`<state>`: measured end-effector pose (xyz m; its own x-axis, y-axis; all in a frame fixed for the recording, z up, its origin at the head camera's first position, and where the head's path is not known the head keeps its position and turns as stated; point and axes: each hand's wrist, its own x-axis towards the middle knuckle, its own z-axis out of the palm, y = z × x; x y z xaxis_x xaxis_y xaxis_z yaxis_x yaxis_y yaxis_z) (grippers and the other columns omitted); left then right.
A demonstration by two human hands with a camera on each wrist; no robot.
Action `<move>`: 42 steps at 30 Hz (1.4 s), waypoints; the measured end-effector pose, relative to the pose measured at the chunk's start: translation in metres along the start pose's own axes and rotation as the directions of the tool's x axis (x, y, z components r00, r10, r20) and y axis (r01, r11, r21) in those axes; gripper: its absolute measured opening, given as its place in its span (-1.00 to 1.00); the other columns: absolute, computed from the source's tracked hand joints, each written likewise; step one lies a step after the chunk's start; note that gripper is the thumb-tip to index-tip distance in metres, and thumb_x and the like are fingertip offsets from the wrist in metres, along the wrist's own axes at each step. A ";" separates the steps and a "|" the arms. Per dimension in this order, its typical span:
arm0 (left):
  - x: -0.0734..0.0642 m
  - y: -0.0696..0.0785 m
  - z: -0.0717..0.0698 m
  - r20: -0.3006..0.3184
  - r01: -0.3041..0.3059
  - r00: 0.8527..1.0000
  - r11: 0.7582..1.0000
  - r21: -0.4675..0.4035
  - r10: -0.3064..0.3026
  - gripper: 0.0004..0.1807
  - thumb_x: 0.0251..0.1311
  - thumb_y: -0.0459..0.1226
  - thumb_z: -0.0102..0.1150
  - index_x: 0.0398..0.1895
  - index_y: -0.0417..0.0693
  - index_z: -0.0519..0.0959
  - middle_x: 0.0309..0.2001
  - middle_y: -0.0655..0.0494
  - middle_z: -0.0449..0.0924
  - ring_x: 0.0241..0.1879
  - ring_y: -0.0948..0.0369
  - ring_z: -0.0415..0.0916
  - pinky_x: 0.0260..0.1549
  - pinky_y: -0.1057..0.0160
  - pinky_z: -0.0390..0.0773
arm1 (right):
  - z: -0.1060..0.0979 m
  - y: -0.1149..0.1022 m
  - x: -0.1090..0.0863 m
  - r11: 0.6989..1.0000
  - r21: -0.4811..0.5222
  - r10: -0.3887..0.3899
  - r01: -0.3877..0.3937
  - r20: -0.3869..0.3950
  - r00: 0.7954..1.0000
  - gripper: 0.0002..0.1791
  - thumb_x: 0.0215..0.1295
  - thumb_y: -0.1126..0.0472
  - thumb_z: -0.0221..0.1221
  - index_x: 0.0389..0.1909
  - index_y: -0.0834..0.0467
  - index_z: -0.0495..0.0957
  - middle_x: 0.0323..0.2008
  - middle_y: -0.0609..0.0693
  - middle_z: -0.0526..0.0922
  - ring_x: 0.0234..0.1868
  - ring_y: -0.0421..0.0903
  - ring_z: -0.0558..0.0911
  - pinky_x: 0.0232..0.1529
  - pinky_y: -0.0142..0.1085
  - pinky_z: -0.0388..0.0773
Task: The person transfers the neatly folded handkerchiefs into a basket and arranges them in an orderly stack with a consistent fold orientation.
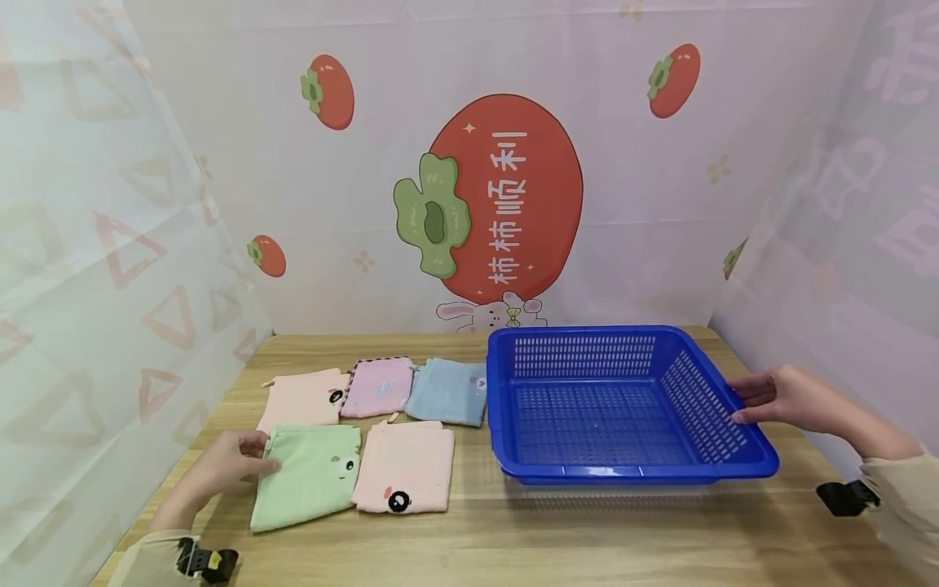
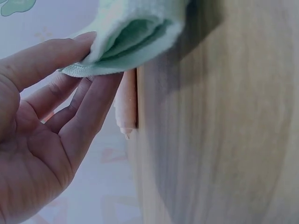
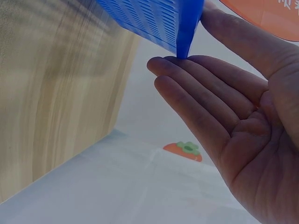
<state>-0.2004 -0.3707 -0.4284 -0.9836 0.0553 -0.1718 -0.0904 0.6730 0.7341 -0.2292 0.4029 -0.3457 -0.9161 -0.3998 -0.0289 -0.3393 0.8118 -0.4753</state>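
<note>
My left hand [image 1: 229,466] pinches the green towel [image 1: 308,473]; my right hand [image 1: 795,399] clamps the basket rim [image 1: 634,471]. I should catch every folded towel layer.

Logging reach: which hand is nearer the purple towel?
Left. The left hand is left and in front of the purple towel; the right hand is far right, holding the basket.

A small booth-like space, screened by pale printed sheets [image 1: 631,220] behind and on both sides of a wood-grain table [image 1: 440,554]; the wider room is hidden. A large cartoon persimmon [image 1: 553,187] with white Chinese lettering [image 1: 506,196] decorates the back, and black wrist-worn devices [image 1: 845,498] suggest a recording set-up.
</note>
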 end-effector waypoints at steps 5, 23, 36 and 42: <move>-0.001 0.003 -0.001 0.002 0.011 1.000 1.000 -0.020 -0.011 -0.50 0.04 -0.24 0.36 -0.03 -0.42 0.48 -0.28 0.00 0.51 -0.33 0.27 0.43 -0.41 0.27 0.62 | 0.000 0.001 0.000 1.000 0.000 -0.005 0.005 -0.001 1.000 -0.39 0.10 0.18 0.34 0.00 0.59 0.45 -0.12 0.45 0.60 -0.29 -0.22 0.71 -0.35 -0.42 0.63; -0.007 0.009 -0.005 0.047 0.043 0.998 0.996 -0.076 -0.039 -0.39 0.12 -0.19 0.31 0.10 -0.46 0.37 -0.17 -0.09 0.52 -0.24 0.22 0.51 -0.32 0.17 0.65 | 0.000 0.000 0.000 1.000 -0.026 0.011 -0.011 0.006 1.000 -0.39 0.10 0.16 0.34 0.00 0.57 0.46 -0.13 0.41 0.62 -0.30 -0.22 0.71 -0.34 -0.39 0.64; -0.011 0.018 -0.009 0.040 0.019 0.999 0.996 -0.092 -0.015 -0.31 0.11 -0.20 0.31 0.15 -0.53 0.30 -0.09 -0.18 0.54 -0.18 0.20 0.54 -0.32 0.19 0.65 | -0.002 0.000 0.000 1.000 -0.017 0.025 -0.025 -0.005 1.000 -0.33 0.06 0.07 0.36 0.01 0.54 0.48 -0.13 0.39 0.63 -0.31 -0.29 0.70 -0.34 -0.40 0.64; -0.012 0.023 -0.011 0.022 0.010 1.000 0.996 -0.093 -0.008 -0.31 0.07 -0.15 0.35 0.13 -0.48 0.36 -0.12 -0.14 0.57 -0.19 0.24 0.55 -0.32 0.20 0.65 | -0.001 0.001 0.000 1.000 -0.019 0.007 -0.007 -0.009 1.000 -0.37 0.07 0.13 0.36 0.01 0.55 0.47 -0.14 0.40 0.63 -0.31 -0.30 0.70 -0.35 -0.41 0.63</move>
<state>-0.1922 -0.3640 -0.4026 -0.9792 0.0657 -0.1922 -0.1146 0.6025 0.7899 -0.2300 0.4046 -0.3454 -0.9204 -0.3902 -0.0246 -0.3364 0.8225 -0.4586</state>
